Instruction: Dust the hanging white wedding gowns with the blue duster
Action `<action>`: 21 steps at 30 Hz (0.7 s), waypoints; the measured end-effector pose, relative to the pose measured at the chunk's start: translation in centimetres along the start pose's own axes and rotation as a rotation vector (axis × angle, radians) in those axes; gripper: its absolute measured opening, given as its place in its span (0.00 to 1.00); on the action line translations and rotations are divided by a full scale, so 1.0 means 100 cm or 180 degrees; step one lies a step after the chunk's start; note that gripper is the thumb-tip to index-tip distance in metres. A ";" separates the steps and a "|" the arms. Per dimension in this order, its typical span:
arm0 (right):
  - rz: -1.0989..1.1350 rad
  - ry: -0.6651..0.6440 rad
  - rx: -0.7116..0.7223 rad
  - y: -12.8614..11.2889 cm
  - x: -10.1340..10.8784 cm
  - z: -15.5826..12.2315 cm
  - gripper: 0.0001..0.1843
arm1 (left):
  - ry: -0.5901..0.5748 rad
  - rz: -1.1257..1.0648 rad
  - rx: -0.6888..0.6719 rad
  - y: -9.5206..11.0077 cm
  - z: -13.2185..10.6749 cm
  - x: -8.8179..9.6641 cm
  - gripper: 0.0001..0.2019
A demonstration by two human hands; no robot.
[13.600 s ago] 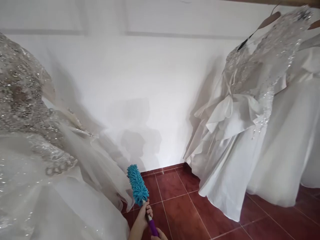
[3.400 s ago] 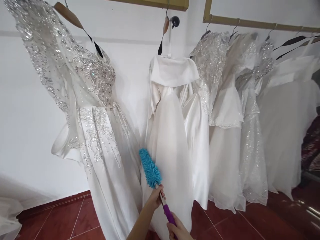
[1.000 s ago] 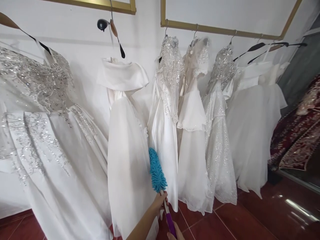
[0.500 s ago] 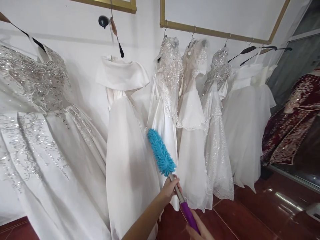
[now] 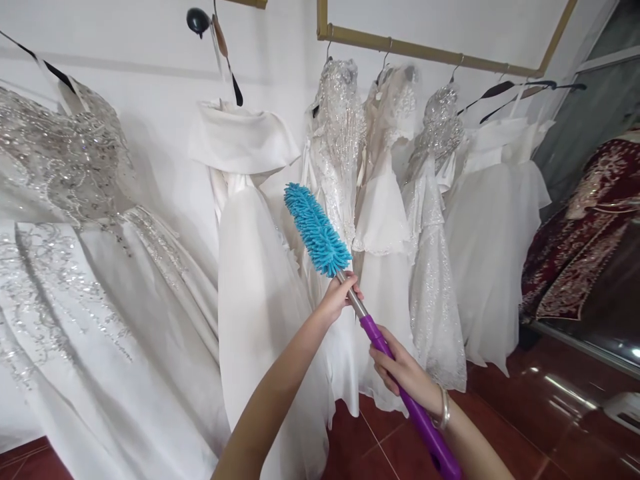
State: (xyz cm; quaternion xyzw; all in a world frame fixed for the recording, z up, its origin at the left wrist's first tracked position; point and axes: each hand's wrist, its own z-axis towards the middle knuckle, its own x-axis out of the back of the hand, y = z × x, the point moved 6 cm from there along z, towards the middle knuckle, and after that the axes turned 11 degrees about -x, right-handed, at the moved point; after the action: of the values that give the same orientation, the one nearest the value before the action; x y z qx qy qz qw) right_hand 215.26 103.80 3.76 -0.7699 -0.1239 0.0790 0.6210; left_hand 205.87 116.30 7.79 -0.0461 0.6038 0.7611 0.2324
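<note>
Both my hands hold a duster (image 5: pixel 317 230) with a fluffy blue head, a metal neck and a purple handle. My left hand (image 5: pixel 336 301) is closed round the metal neck just below the blue head. Lower down, my right hand (image 5: pixel 403 373), with a bracelet at the wrist, grips the purple handle. The blue head is raised in front of a row of hanging white dresses, between a plain white dress (image 5: pixel 260 280) and a beaded white dress (image 5: pixel 336 167).
A gold rail (image 5: pixel 425 52) on the white wall carries several white gowns on hangers. A wide sequined gown (image 5: pixel 75 267) fills the left. A dark red embroidered garment (image 5: pixel 585 227) stands at the right. The floor is red tile (image 5: pixel 530 413).
The duster has risen from knee height to chest height in front of the dresses. Both arms have come further into view, with my right hand now fully visible on the handle.
</note>
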 end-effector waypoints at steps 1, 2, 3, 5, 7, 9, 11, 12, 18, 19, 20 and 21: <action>0.0005 0.0003 -0.0011 0.001 0.003 0.004 0.29 | 0.0015 -0.0005 0.0016 -0.007 0.004 0.001 0.14; -0.0002 -0.0008 -0.0024 0.004 0.006 0.008 0.28 | 0.0048 -0.0014 0.0045 -0.015 0.008 0.003 0.14; -0.0019 -0.0016 -0.0038 0.009 0.010 0.013 0.28 | 0.0091 -0.0020 0.0088 -0.025 0.011 0.005 0.14; -0.0083 -0.0036 -0.0091 0.024 0.017 0.023 0.26 | 0.0204 -0.0025 0.0208 -0.049 0.015 0.009 0.14; -0.0163 -0.0033 -0.0154 0.042 0.026 0.032 0.26 | 0.0322 -0.0064 0.0328 -0.075 0.015 0.014 0.15; -0.0239 -0.0041 -0.0226 0.062 0.036 0.039 0.27 | 0.0428 -0.0159 0.0442 -0.101 0.013 0.017 0.16; -0.0285 -0.0109 -0.0323 0.081 0.046 0.043 0.27 | 0.0562 -0.0245 0.0543 -0.127 0.010 0.019 0.18; -0.0296 -0.0155 -0.0373 0.090 0.053 0.044 0.27 | 0.0641 -0.0269 0.0593 -0.140 0.007 0.019 0.18; -0.0338 -0.0468 -0.0629 0.136 0.092 0.047 0.29 | 0.1156 -0.0420 0.0826 -0.213 -0.010 0.014 0.20; -0.0334 -0.0525 -0.0657 0.144 0.098 0.048 0.30 | 0.1241 -0.0445 0.0862 -0.224 -0.013 0.013 0.20; -0.0318 -0.0572 -0.0678 0.153 0.104 0.049 0.30 | 0.1329 -0.0463 0.0905 -0.235 -0.016 0.011 0.20; -0.0293 -0.0609 -0.0706 0.163 0.109 0.050 0.31 | 0.1427 -0.0466 0.0958 -0.246 -0.020 0.010 0.20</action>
State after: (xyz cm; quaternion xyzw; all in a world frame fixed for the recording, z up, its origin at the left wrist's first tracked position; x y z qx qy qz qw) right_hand 225.78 108.43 -12.90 -0.8163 -0.2257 0.1093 0.5204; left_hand 214.61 118.75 -15.18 -0.2218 0.7414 0.6149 0.1516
